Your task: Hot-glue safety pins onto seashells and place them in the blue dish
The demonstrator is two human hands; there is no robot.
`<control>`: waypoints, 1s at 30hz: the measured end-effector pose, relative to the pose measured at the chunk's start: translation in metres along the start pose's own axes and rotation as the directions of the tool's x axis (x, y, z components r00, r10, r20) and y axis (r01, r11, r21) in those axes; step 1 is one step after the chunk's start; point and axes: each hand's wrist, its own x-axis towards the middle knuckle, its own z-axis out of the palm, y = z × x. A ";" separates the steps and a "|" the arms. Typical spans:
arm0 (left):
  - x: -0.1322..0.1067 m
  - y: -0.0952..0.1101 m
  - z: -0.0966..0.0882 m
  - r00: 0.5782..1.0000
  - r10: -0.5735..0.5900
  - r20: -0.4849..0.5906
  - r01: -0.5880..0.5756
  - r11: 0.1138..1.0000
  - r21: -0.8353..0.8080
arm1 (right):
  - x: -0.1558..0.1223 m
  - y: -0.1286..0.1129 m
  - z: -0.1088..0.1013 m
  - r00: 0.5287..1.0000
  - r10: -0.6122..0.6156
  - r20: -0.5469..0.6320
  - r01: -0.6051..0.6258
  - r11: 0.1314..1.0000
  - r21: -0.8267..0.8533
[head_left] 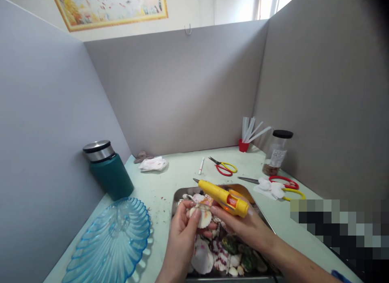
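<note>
My left hand (181, 230) is closed on a pale scallop shell (203, 216), holding it over a metal tray (178, 196) filled with several coloured shells (219, 256). My right hand (243, 226) grips a yellow glue gun (223, 197). The gun's metal tip points up and to the left, just above the held shell. Both hands hover over the tray near the table's front.
A blue scalloped glass dish (112, 242) lies front left, a teal flask (107, 169) behind it. Two pairs of red-and-yellow scissors (224, 167) (284, 183), a clear jar (277, 152), a red cup of glue sticks (247, 137) and crumpled tissue (153, 164) sit farther back. Grey partitions wall three sides.
</note>
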 end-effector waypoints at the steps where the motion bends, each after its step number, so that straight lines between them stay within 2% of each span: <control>1: 0.000 0.001 0.001 1.000 -0.008 0.006 0.008 1.000 0.010 | -0.001 0.001 0.000 1.000 -0.009 -0.009 0.009 1.000 0.009; 5: -0.001 0.001 0.000 1.000 -0.006 -0.010 0.007 0.997 0.075 | -0.002 0.000 -0.003 0.998 -0.040 -0.050 0.040 0.999 0.001; 10: 0.001 -0.004 -0.004 0.998 0.015 -0.064 -0.010 0.997 0.077 | -0.003 -0.001 -0.007 0.998 -0.040 -0.040 0.040 0.999 -0.017; 19: 0.000 -0.004 -0.004 0.999 -0.050 0.013 0.051 0.992 -0.114 | -0.006 0.006 -0.006 0.999 -0.041 -0.010 0.040 0.998 -0.045; 24: -0.001 0.000 -0.004 0.997 -0.055 0.054 0.062 0.988 -0.138 | -0.006 0.003 -0.007 1.000 0.004 0.005 -0.004 1.000 0.025; 30: -0.001 -0.001 -0.006 0.993 -0.074 0.092 0.088 0.982 -0.164 | -0.005 0.001 -0.009 0.998 -0.061 -0.015 0.060 0.997 -0.043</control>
